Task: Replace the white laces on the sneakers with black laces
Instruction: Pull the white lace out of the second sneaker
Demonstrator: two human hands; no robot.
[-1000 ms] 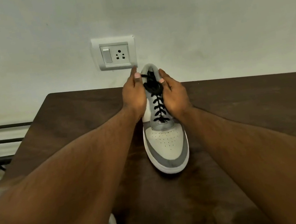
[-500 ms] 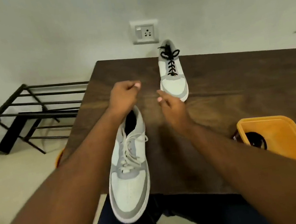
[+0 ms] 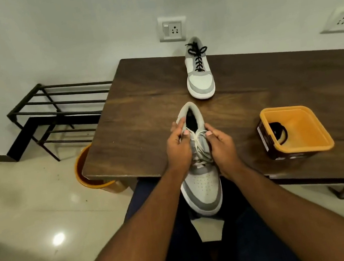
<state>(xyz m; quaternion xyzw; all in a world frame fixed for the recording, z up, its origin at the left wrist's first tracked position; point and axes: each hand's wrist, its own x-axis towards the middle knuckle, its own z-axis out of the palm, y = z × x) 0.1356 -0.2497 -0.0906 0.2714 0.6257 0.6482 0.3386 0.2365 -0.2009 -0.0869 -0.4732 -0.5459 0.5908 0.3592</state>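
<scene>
A grey and white sneaker with white laces [image 3: 201, 184] lies at the table's near edge, toe toward me and over my lap. My left hand [image 3: 178, 149] grips its left collar, thumb at the top eyelets. My right hand [image 3: 221, 148] holds its right side, thumb against the white laces [image 3: 200, 148]. A second sneaker [image 3: 200, 79], tied with black laces [image 3: 197, 58], stands at the table's far edge near the wall. A coiled black lace [image 3: 278, 133] lies in the orange tub [image 3: 313, 129].
The dark wooden table [image 3: 142, 117] runs along the wall under a socket plate [image 3: 172, 28]. A black metal rack [image 3: 56, 111] stands at the left. An orange bucket [image 3: 88, 176] sits on the floor by the table's left corner.
My hands left the black-laced sneaker at the far edge. My left hand brought the white-laced sneaker up from the left to the table's near edge, and both hands now hold it.
</scene>
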